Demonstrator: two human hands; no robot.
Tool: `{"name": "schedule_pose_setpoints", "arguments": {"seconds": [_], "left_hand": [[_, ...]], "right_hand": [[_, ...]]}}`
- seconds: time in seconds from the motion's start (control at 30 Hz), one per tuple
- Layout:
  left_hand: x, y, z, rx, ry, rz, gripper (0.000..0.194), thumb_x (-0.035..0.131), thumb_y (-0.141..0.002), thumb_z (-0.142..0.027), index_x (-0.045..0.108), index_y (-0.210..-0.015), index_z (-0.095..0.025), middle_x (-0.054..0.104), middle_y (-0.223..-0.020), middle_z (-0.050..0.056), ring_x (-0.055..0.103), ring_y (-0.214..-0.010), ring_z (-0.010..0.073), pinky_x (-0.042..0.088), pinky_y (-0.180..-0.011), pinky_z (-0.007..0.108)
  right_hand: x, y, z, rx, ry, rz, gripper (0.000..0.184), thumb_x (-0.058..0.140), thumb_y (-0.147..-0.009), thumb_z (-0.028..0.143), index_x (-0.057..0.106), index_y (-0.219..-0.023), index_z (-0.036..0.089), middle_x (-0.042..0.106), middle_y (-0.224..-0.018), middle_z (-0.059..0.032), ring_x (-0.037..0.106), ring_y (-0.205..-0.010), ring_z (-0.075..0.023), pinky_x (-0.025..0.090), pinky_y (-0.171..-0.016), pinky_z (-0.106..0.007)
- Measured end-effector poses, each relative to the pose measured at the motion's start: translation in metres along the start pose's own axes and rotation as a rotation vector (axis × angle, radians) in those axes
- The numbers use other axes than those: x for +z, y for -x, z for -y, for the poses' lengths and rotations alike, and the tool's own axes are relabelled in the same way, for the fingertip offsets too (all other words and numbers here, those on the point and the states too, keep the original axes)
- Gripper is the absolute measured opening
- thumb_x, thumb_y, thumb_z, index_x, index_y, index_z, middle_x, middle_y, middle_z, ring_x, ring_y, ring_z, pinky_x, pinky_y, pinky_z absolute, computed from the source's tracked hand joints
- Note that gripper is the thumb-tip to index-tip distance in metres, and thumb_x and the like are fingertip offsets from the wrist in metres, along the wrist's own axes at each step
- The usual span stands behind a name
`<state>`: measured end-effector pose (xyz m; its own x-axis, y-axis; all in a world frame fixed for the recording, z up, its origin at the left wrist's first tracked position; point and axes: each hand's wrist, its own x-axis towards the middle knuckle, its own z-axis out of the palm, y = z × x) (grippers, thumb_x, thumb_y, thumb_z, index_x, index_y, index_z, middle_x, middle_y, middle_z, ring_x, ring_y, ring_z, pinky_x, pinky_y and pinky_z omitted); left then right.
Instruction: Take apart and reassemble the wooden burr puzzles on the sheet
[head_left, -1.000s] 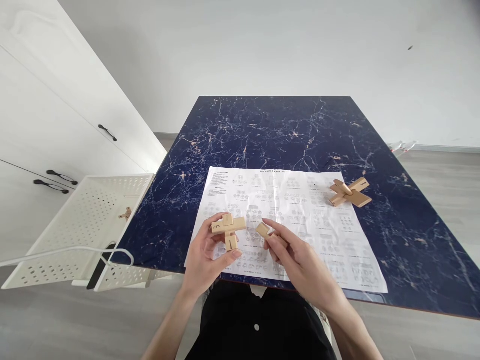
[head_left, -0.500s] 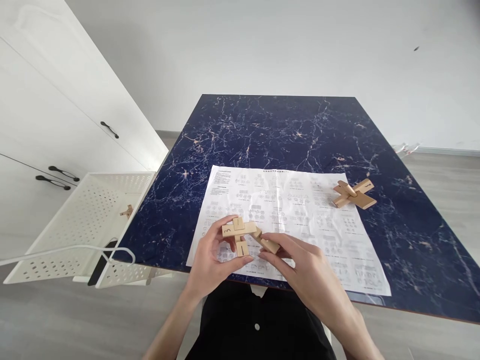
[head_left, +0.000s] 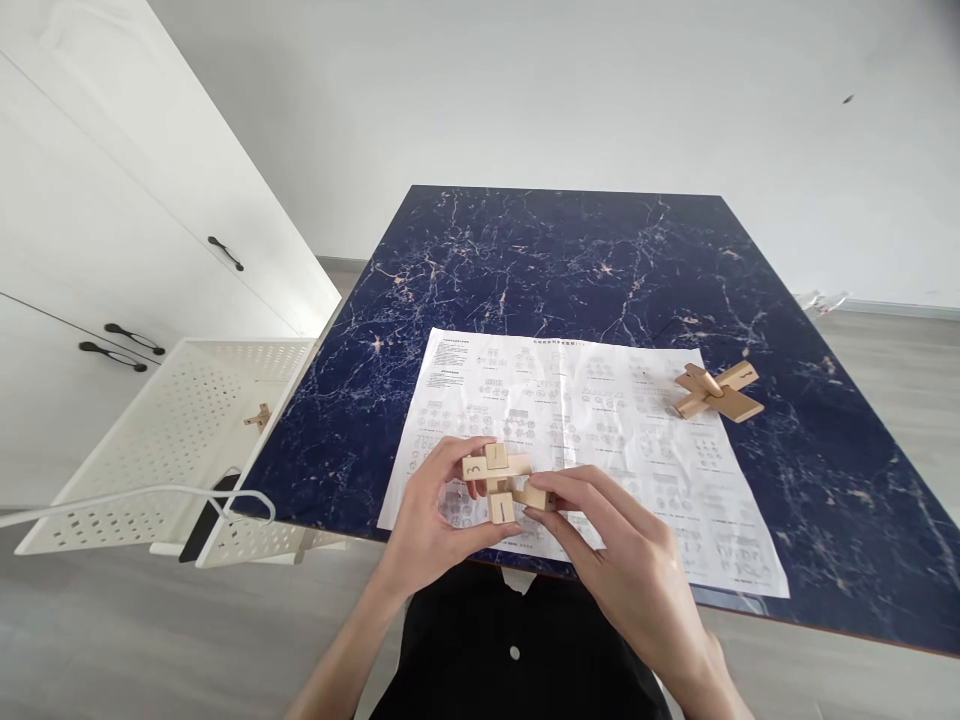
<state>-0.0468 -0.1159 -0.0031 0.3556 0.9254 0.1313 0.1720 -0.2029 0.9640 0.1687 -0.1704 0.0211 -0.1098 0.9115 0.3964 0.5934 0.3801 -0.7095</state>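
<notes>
My left hand [head_left: 435, 510] grips several joined wooden puzzle pieces [head_left: 496, 467] between its thumb and fingers, with dark marks on their end faces. Between the thumb and fingers of my right hand [head_left: 611, 530] is another notched wooden puzzle piece [head_left: 537, 497]. Its inner end is right beside the joined pieces; whether they touch I cannot tell. Both hands are above the lower part of a creased instruction sheet [head_left: 517, 400] printed with small diagrams.
A wooden interlocking cross [head_left: 720, 390] rests on the sheet's right edge and the dark blue marbled table [head_left: 570, 260]. At the left, a white perforated basket [head_left: 135, 440] contains a small wooden piece [head_left: 258, 418]. A white cable [head_left: 142, 494] crosses the basket.
My right hand has turned its puzzle piece from a slant to nearly straight, end face toward me. The joined pieces in my left hand have shifted slightly right and down. The view shifted slightly.
</notes>
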Motion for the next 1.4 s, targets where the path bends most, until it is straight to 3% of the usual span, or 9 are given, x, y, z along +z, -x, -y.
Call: {"name": "schedule_pose_setpoints", "arguments": {"seconds": [0.13,0.43,0.83,1.0,1.1,1.17,1.23,1.33,1.4], "left_hand": [[0.000,-0.001,-0.001,-0.014,-0.057,0.039,0.068,0.099,-0.079,-0.039,0.066,-0.138,-0.034,0.066,-0.130,0.006,0.069,-0.115,0.0265,0.060,-0.099,0.041],[0.003,-0.002,-0.010,-0.046,-0.155,0.079,0.061,0.096,-0.083,-0.038,0.065,-0.135,-0.030,0.073,-0.123,0.004,0.072,-0.106,0.0250,0.060,-0.088,0.036],[0.003,-0.001,-0.011,-0.168,-0.196,0.202,0.063,0.093,-0.084,-0.041,0.066,-0.140,-0.030,0.080,-0.120,0.004,0.076,-0.099,0.0258,0.061,-0.088,0.038],[-0.001,0.000,-0.010,-0.148,-0.076,0.165,0.069,0.097,-0.079,-0.042,0.066,-0.140,-0.029,0.079,-0.122,0.005,0.076,-0.103,0.0262,0.062,-0.089,0.036],[-0.004,0.001,-0.008,-0.135,0.011,0.159,0.075,0.101,-0.075,-0.040,0.066,-0.140,-0.029,0.078,-0.118,0.005,0.075,-0.103,0.0258,0.063,-0.089,0.036],[-0.006,0.001,-0.008,-0.131,0.027,0.175,0.076,0.102,-0.073,-0.039,0.067,-0.140,-0.030,0.077,-0.117,0.005,0.074,-0.101,0.0249,0.064,-0.090,0.037],[-0.006,0.001,-0.008,-0.126,0.025,0.186,0.077,0.102,-0.073,-0.038,0.067,-0.141,-0.031,0.077,-0.119,0.005,0.074,-0.102,0.0251,0.064,-0.093,0.039],[-0.006,0.001,-0.007,-0.104,0.031,0.189,0.077,0.102,-0.074,-0.036,0.066,-0.142,-0.033,0.075,-0.128,0.006,0.074,-0.107,0.0265,0.064,-0.097,0.042],[-0.005,0.001,-0.005,-0.068,0.049,0.187,0.075,0.102,-0.075,-0.035,0.066,-0.141,-0.035,0.070,-0.139,0.008,0.074,-0.109,0.0265,0.065,-0.096,0.041]], "right_hand": [[-0.001,0.000,0.000,-0.026,0.057,-0.029,0.017,0.059,-0.113,0.018,0.070,-0.125,0.020,0.071,-0.114,-0.0095,0.079,-0.096,-0.0181,0.067,-0.072,-0.022],[-0.002,0.010,-0.004,-0.001,0.044,0.071,0.037,0.051,-0.114,0.014,0.063,-0.148,0.023,0.067,-0.124,-0.0113,0.078,-0.110,-0.0211,0.067,-0.074,-0.023],[-0.005,0.004,0.002,-0.020,0.003,0.176,0.042,0.045,-0.113,0.008,0.065,-0.145,0.026,0.070,-0.116,-0.0105,0.077,-0.090,-0.0213,0.067,-0.073,-0.033],[-0.012,-0.002,0.000,-0.051,-0.047,0.053,0.032,0.061,-0.112,0.020,0.062,-0.143,0.027,0.070,-0.128,-0.0103,0.073,-0.114,-0.0247,0.065,-0.092,-0.038],[-0.013,-0.004,-0.008,0.005,0.007,0.075,0.034,0.060,-0.114,0.029,0.057,-0.147,0.025,0.066,-0.136,-0.0135,0.070,-0.123,-0.0275,0.063,-0.096,-0.040],[-0.009,-0.005,-0.012,-0.001,0.017,0.132,0.027,0.055,-0.116,0.031,0.059,-0.141,0.022,0.069,-0.128,-0.0131,0.072,-0.114,-0.0263,0.063,-0.091,-0.039],[-0.004,-0.006,-0.014,-0.007,0.014,0.184,0.020,0.049,-0.118,0.032,0.062,-0.128,0.020,0.072,-0.113,-0.0096,0.072,-0.092,-0.0216,0.060,-0.077,-0.035],[0.002,-0.008,-0.011,0.072,-0.010,0.216,0.026,0.041,-0.119,0.034,0.062,-0.112,0.021,0.067,-0.090,-0.0024,0.058,-0.063,-0.0151,0.048,-0.057,-0.030],[0.004,-0.009,-0.007,0.170,-0.088,0.241,0.033,0.038,-0.120,0.038,0.059,-0.099,0.023,0.062,-0.081,0.0007,0.051,-0.058,-0.0136,0.042,-0.054,-0.029]]}}
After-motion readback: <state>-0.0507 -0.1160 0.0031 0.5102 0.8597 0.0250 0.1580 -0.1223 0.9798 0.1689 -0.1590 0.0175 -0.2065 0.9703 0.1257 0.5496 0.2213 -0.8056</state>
